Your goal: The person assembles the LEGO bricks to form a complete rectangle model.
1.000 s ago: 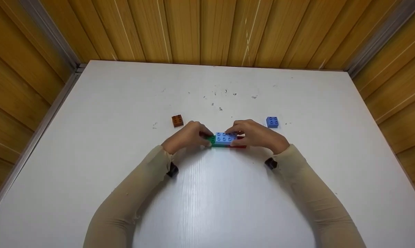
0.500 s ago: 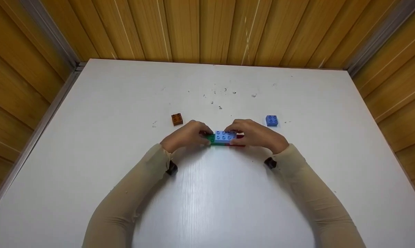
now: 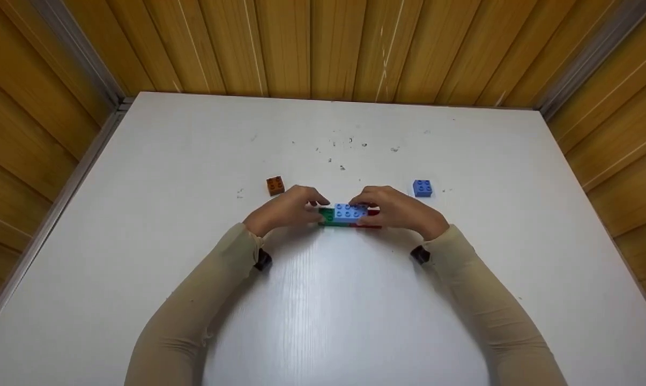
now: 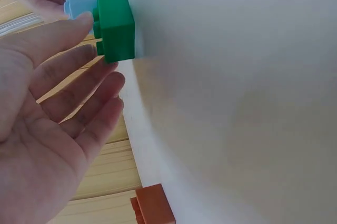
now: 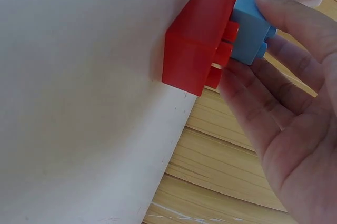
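Observation:
A light blue brick with two rows of studs lies across a green brick and a red brick, which stand end to end on the white table. My right hand pinches the light blue brick between its thumb and fingers, near the red end. At the green end, my left hand has its fingers spread loosely, thumb and fingertips close beside the green brick and holding nothing. The right hand covers part of the red brick in the head view.
An orange-brown brick with studs lies beyond the left hand. Past the right hand sits a small blue brick. Ribbed wood-look walls border the white table at the back and sides.
My left hand has let go of the green brick and drawn slightly left, its thumb and fingers parting. The right hand keeps its pinch, and the bricks stay about where they were.

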Demonstrator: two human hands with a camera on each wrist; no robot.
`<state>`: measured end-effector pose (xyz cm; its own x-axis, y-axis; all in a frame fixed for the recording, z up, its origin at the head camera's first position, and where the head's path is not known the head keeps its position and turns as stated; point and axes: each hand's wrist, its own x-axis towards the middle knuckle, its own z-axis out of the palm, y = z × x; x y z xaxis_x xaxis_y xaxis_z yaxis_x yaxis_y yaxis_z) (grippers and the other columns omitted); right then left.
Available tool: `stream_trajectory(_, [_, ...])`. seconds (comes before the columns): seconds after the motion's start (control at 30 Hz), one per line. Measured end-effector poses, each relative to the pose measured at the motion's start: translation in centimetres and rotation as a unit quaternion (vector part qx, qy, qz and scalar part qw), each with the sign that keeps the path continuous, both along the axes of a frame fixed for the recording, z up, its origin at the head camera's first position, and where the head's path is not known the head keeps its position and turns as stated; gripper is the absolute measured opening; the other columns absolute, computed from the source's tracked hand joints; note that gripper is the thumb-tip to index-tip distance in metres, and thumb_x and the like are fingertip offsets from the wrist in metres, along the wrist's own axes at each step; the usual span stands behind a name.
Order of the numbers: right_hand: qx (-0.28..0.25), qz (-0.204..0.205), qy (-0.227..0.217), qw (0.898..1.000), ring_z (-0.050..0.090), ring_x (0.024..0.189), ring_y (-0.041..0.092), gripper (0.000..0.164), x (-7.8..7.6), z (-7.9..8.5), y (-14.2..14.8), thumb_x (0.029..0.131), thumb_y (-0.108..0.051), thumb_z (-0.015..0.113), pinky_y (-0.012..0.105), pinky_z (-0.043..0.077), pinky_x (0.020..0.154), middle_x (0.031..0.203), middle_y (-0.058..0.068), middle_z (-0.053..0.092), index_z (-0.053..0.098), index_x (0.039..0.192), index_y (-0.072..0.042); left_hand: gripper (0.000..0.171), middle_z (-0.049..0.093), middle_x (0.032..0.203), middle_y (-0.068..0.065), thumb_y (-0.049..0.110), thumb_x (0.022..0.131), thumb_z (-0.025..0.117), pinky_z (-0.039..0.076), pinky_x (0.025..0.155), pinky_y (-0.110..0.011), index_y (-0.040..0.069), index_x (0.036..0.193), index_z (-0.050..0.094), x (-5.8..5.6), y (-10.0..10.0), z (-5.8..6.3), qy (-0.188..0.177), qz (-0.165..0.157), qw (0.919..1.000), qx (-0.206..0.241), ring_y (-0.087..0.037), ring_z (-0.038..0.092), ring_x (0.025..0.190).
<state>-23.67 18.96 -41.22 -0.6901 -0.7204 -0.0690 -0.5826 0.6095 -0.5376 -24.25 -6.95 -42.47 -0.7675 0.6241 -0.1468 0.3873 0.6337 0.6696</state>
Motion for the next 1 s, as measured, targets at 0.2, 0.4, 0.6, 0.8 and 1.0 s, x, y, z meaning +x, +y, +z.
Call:
stream_trajectory(0.2, [-0.002,0.001,0.003,1.000,0.060,0.100,0.018,0.037,0.0,-0.2,0.1,0.088,-0.021,0.071,0.037,0.051,0.093,0.112,0.006,0.065,0.065,0.123,-0.009,0.036,0.062,0.128,-0.008,0.015,0.091,0.066,0.041,0.107,-0.039,0.007,0.126,0.064,-0.4,-0.7,0.6,0.029,0.009,0.9995,-0.012,-0.024,0.054,0.124])
stream_trajectory(0.4, [0.005,-0.001,0.002,1.000,0.060,0.101,0.019,0.038,0.1,-0.1,0.1,0.088,-0.021,0.070,0.037,0.051,0.094,0.114,0.006,0.065,0.065,0.123,-0.008,0.039,0.060,0.131,-0.009,0.016,0.090,0.066,0.038,0.110,-0.041,0.007,0.127,0.063,-0.7,-1.7,1.3,0.055,0.031,0.9976,-0.028,-0.026,0.050,0.128])
stream_trajectory(0.6, [0.016,-0.007,-0.001,1.000,0.060,0.102,0.019,0.039,0.1,0.0,-0.1,0.088,-0.022,0.071,0.037,0.051,0.095,0.115,0.006,0.065,0.065,0.125,-0.009,0.043,0.058,0.132,-0.012,0.014,0.089,0.068,0.046,0.103,-0.040,0.004,0.129,0.060,-1.1,-3.2,1.6,0.082,0.051,0.9949,-0.029,-0.028,0.055,0.120])
stream_trajectory(0.8, [0.014,-0.005,0.001,1.000,0.059,0.101,0.018,0.039,0.1,-0.1,0.0,0.088,-0.022,0.071,0.036,0.050,0.095,0.114,0.004,0.065,0.065,0.124,-0.009,0.045,0.057,0.130,-0.016,0.007,0.087,0.068,0.052,0.085,-0.036,-0.001,0.130,0.058,-1.5,-4.8,1.4,0.101,0.066,0.9925,-0.019,-0.028,0.060,0.096])
stream_trajectory(1.0, [0.016,-0.005,0.002,1.000,0.059,0.102,0.018,0.039,0.0,-0.2,0.1,0.088,-0.022,0.071,0.036,0.049,0.096,0.114,0.005,0.065,0.065,0.124,-0.009,0.046,0.055,0.130,-0.018,0.008,0.089,0.067,0.046,0.099,-0.040,0.000,0.132,0.056,-1.8,-6.0,1.2,0.103,0.094,0.9895,-0.039,-0.031,0.053,0.116])
